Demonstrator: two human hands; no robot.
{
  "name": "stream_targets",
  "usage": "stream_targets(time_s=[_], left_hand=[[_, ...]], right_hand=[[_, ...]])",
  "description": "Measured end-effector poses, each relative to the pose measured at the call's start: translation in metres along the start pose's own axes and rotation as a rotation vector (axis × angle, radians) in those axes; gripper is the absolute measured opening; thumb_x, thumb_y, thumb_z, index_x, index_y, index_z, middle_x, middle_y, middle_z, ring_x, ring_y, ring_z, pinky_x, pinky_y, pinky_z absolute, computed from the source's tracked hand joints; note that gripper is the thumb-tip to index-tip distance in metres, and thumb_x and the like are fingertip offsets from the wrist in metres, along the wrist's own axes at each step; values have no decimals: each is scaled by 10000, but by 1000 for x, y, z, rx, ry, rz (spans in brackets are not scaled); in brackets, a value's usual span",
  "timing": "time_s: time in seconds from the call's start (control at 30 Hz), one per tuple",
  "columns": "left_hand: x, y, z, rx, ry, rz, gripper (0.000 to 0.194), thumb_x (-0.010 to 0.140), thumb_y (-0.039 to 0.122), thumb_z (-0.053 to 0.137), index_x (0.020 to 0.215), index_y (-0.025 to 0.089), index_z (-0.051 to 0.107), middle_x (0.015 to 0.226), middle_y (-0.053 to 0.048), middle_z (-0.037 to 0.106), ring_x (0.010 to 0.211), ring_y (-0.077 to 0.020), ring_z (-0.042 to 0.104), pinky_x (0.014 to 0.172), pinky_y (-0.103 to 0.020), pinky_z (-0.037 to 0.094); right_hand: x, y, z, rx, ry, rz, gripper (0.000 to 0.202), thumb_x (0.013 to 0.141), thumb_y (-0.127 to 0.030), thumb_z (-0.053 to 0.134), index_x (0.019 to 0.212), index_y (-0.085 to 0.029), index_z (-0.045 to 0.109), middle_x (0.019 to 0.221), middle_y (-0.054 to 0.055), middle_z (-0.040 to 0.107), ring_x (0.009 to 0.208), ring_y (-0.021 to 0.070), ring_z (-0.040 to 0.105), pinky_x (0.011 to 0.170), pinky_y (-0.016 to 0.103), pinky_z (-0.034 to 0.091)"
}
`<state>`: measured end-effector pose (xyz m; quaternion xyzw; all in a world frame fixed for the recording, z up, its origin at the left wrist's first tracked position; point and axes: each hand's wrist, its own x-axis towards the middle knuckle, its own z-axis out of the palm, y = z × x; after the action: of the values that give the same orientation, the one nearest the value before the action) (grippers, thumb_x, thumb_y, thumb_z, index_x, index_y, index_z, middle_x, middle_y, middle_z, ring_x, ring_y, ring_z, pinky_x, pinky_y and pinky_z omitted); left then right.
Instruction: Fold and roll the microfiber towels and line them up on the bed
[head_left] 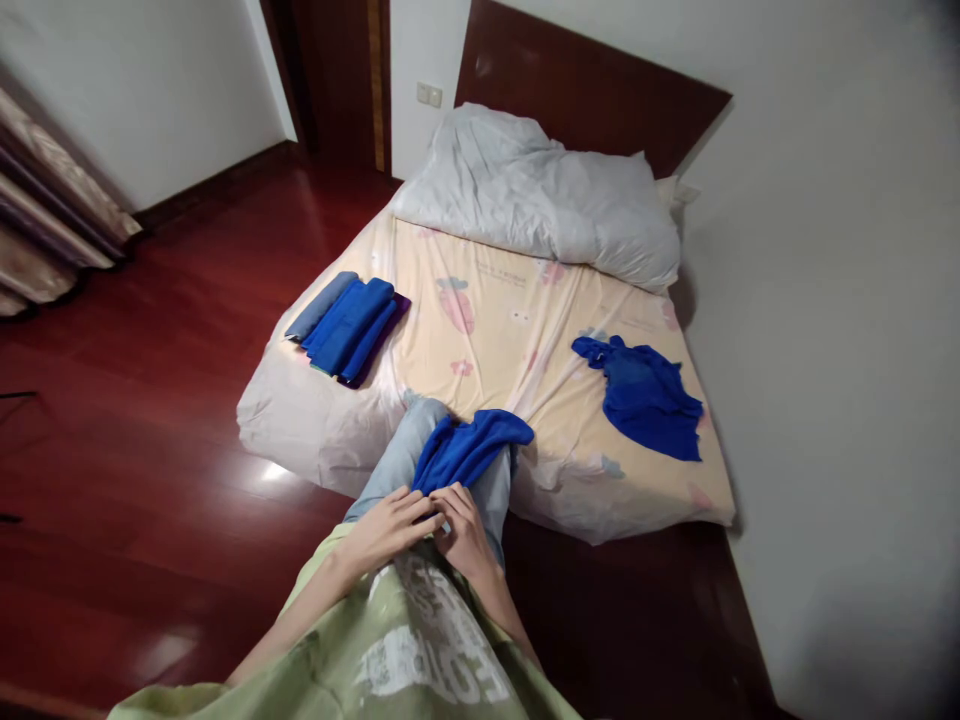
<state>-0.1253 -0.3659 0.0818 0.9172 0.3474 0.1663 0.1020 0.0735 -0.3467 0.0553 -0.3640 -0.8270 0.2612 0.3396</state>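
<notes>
A bright blue cloth (465, 448) lies bunched across my thighs, its far end flopping over toward the right. My left hand (394, 525) and my right hand (463, 528) meet at its near end, close to my waist. Both have bent fingers pinching the cloth's edge, and the fingertips nearly touch each other. Whether the cloth is a towel or a garment I cannot tell. To the left on the bed, folded blue cloths (349, 325) sit beside a grey-blue one (322, 305) and over a dark purple one (401, 308). A second, crumpled blue cloth (651, 400) is spread on the right.
The bed (495, 340) has a cream sheet with strawberry prints. A pale quilt (525, 195) is heaped against the dark headboard (585, 80). Glossy reddish wooden floor (187, 400) runs along the left, with curtains (52, 210) at the far left. A wall (840, 350) stands on the right.
</notes>
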Motion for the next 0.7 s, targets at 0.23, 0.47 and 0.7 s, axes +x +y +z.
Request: stream_targets(time_s=[0.23,0.47,0.7], left_hand=[[10,4,-5,-151,46,-22,283,1074,436,528,1208,191,573,935,-42,673,879,-198,576,816,-349,352],[7,-8,7,-95,-67,-6,384,914,122,642,1286,201,586,1007,-48,689,978,-216,583,901,-365,358],[-25,-46,-14,-112,75,-204,341,857,-1,486,1077,182,671,864,-36,695,823,-177,644,845,-334,408]], right_hand=[[-18,-15,-31,-4,95,-110,243,926,-54,627,816,-237,511,786,2,577,740,172,559,672,298,467],[-28,-31,-71,23,246,-160,377,899,34,566,710,-233,379,644,-26,476,722,162,532,692,317,429],[-35,-33,-103,-164,267,-107,406,928,-42,583,664,-262,365,526,-69,377,483,129,369,528,305,362]])
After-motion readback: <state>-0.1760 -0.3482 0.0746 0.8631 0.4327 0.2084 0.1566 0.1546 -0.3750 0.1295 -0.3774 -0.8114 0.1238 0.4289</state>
